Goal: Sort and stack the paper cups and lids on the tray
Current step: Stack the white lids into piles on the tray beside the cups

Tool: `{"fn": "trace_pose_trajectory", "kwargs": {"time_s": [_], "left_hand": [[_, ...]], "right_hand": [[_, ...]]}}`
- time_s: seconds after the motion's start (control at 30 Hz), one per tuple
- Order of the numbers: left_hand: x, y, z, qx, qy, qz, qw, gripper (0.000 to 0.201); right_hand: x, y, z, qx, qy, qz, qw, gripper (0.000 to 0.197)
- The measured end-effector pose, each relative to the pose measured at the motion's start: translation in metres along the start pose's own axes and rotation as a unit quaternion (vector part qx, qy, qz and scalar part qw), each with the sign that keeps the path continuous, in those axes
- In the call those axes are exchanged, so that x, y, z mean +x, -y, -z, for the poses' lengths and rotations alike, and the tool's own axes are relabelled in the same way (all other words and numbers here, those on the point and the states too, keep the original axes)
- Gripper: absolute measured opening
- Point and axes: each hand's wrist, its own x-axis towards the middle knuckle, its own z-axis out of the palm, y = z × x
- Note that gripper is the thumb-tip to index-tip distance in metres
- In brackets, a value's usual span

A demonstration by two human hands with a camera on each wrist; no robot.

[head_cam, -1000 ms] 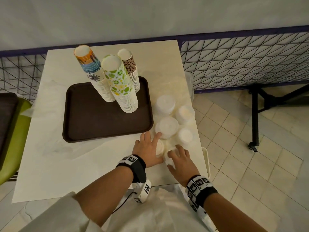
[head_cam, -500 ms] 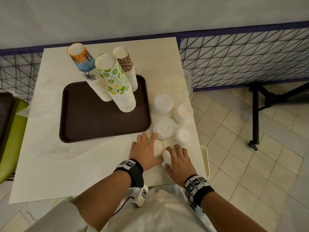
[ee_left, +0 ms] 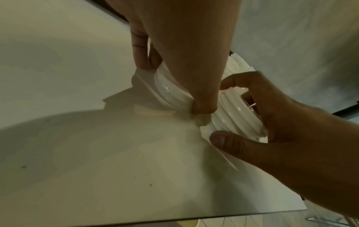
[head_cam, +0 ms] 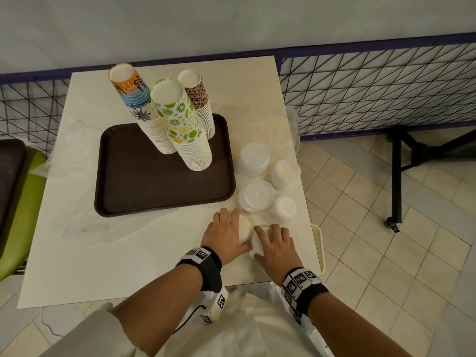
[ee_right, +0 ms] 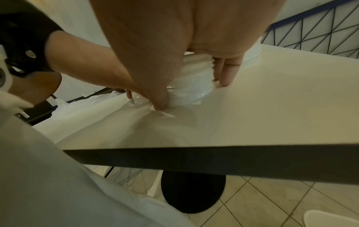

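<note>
A brown tray (head_cam: 144, 186) holds three tall cup stacks: orange-blue (head_cam: 139, 104), lime-print (head_cam: 180, 117) and leopard-print (head_cam: 198, 94). Right of the tray, white lid stacks (head_cam: 256, 199) stand on the table. Near the front edge my left hand (head_cam: 226, 231) grips a short lid stack (head_cam: 244, 228), tipped on its side. My right hand (head_cam: 274, 242) grips a second lid stack (head_cam: 257, 244) right beside it. In the left wrist view thumb and fingers curl round the ribbed lids (ee_left: 169, 92). In the right wrist view the other stack (ee_right: 190, 86) sits between thumb and fingers.
Clear plastic wrap lies crumpled on the white table (head_cam: 103, 253) under the lids. A green chair (head_cam: 20, 202) stands at the left, and a black wire fence (head_cam: 373, 86) runs behind and to the right. A white bin (head_cam: 319, 248) hangs off the table's right edge.
Both hands have gone from lying over the lids to gripping them. The two short stacks are tipped on their sides and drawn close together.
</note>
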Motion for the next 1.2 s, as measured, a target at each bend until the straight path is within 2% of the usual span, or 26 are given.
{"fn": "trace_pose_trajectory", "kwargs": {"time_s": [0.1,0.23,0.5,0.8,0.9,1.0,1.2], "left_hand": [[-0.003,0.001,0.002,-0.021,0.001,0.017,1.0,0.101],[-0.004,0.003,0.005,-0.04,0.011,0.024,0.999,0.092],[-0.009,0.013,0.011,-0.067,0.016,0.027,0.997,0.09],[-0.011,0.024,0.018,-0.099,0.021,0.036,0.994,0.086],[-0.01,0.026,0.019,-0.138,0.037,0.022,0.99,0.085],[-0.01,0.029,0.019,-0.182,0.047,0.01,0.982,0.076],[-0.014,0.044,0.027,-0.237,0.041,0.041,0.97,0.076]], "right_hand": [[-0.001,0.003,0.001,-0.015,0.005,0.001,1.0,0.082],[-0.003,0.007,0.002,-0.024,0.006,-0.007,1.0,0.081],[-0.001,0.006,0.006,0.029,0.02,-0.021,0.999,0.078],[-0.003,0.003,0.016,0.112,0.023,0.003,0.993,0.075],[-0.001,0.0,0.017,0.121,0.018,-0.002,0.993,0.075],[0.001,-0.001,0.02,0.128,0.009,0.009,0.992,0.075],[0.002,0.01,0.034,0.149,-0.018,0.049,0.988,0.073]]}}
